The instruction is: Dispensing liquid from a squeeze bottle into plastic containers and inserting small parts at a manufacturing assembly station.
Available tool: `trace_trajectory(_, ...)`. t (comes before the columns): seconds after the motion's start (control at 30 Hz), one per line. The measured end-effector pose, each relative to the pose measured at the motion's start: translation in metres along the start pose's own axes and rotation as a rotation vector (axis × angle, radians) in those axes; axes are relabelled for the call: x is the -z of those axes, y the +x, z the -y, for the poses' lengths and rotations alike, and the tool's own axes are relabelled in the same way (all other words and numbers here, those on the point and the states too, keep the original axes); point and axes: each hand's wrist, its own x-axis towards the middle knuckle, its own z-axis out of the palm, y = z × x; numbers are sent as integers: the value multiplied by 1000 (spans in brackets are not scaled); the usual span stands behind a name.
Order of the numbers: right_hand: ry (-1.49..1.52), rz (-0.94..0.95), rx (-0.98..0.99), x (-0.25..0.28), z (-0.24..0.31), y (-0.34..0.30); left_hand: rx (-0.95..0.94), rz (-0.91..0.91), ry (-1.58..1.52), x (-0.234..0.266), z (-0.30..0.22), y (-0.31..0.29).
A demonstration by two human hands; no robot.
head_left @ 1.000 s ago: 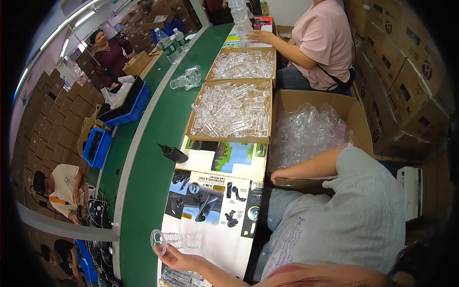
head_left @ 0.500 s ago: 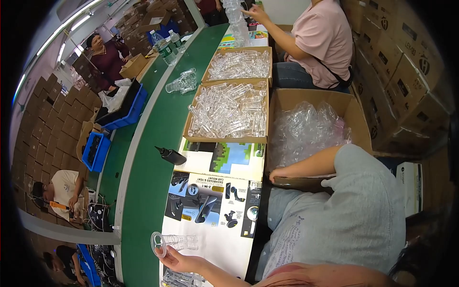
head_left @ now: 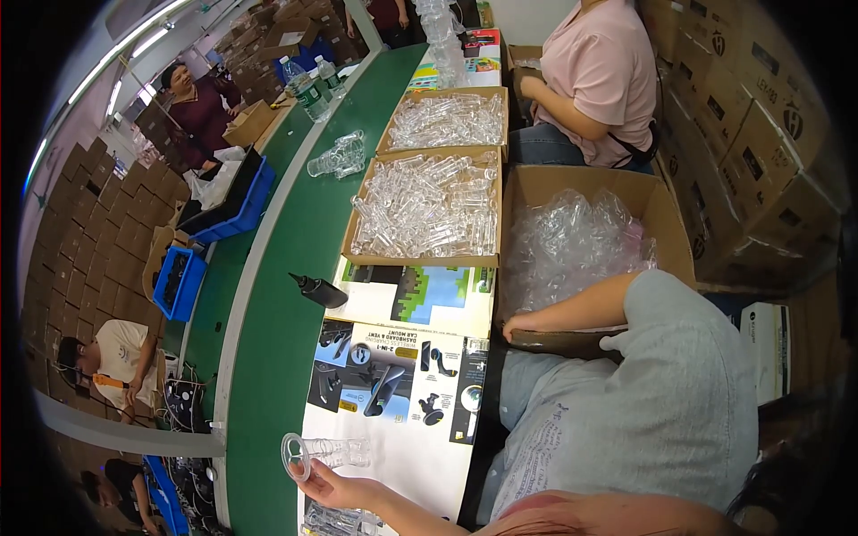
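Note:
My left hand (head_left: pixel 329 487), near the bottom of the view, is closed on a clear plastic tube (head_left: pixel 344 451) with a wide round rim. The tube lies sideways just above a printed cardboard sheet (head_left: pixel 420 469), its rim toward the left. Below that hand are more clear plastic pieces (head_left: pixel 335 518), partly cut off. My right hand (head_left: pixel 520 325) is at the near edge of an open cardboard box (head_left: pixel 594 181), its fingers curled at the edge. Inside the box lie crumpled clear plastic bags (head_left: pixel 572 246).
Two shallow cartons of clear plastic parts (head_left: pixel 429 205) stand beyond the sheet. A black squeeze bottle (head_left: pixel 319 290) and loose clear parts (head_left: pixel 338 154) are on the green table (head_left: pixel 268 357). A co-worker in pink (head_left: pixel 603 71) sits beside a tall clear stack (head_left: pixel 441 40). Stacked cartons (head_left: pixel 751 134) line the right.
The co-worker in pink has drawn an arm back from the tall clear stack and lowered it. Both my hands stay where they were, the left with the tube.

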Motion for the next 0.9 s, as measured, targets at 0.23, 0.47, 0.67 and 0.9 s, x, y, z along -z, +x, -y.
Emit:
trace_trajectory(0.23,-44,-62,-4,2,-1,2,4,-5,16,-2,-3,0)
trace_trajectory(0.47,6,-19,-26,5,-8,5,-4,-9,37,2,-1,-1)
trace_trajectory(0.67,95,124,-118,10,-6,3,-8,4,49,1,0,-1)
trace_trajectory(0.9,193,170,-208,10,-2,10,-9,-29,2,-1,-4,2)
